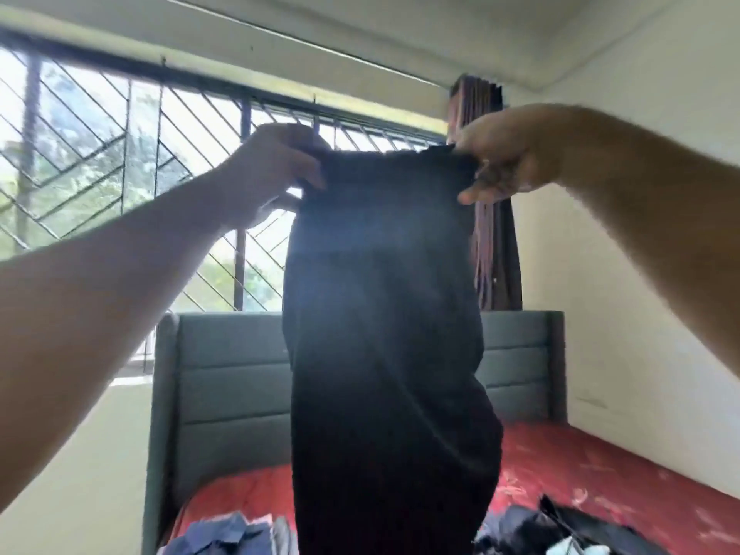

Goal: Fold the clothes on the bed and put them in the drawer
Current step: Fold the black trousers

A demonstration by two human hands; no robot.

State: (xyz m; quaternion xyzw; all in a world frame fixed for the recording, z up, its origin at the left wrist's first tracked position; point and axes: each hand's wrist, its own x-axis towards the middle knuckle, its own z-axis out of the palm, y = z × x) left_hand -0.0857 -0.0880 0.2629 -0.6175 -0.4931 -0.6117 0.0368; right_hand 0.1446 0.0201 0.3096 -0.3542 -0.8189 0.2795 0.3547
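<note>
Both arms are reaching up and forward, holding a long black fabric garment (pixel 384 314) by its top edge in front of the barred window (pixel 120 154). The left hand (pixel 272 170) is gripping the garment's upper left corner, its fingers (pixel 308 174) curled and pinching the cloth. The right hand (pixel 504 162) is gripping the upper right corner, with its fingers (pixel 472 194) pinching the gathered edge. The garment is hanging straight down between the hands, above the bed with the red patterned mattress (pixel 580 466), and it is covering the middle of the grey padded headboard (pixel 232 374). A heap of blue and dark clothes (pixel 224 534) is lying on the mattress at the bottom edge. A dark curtain (pixel 496 242) is hanging beside the window.
</note>
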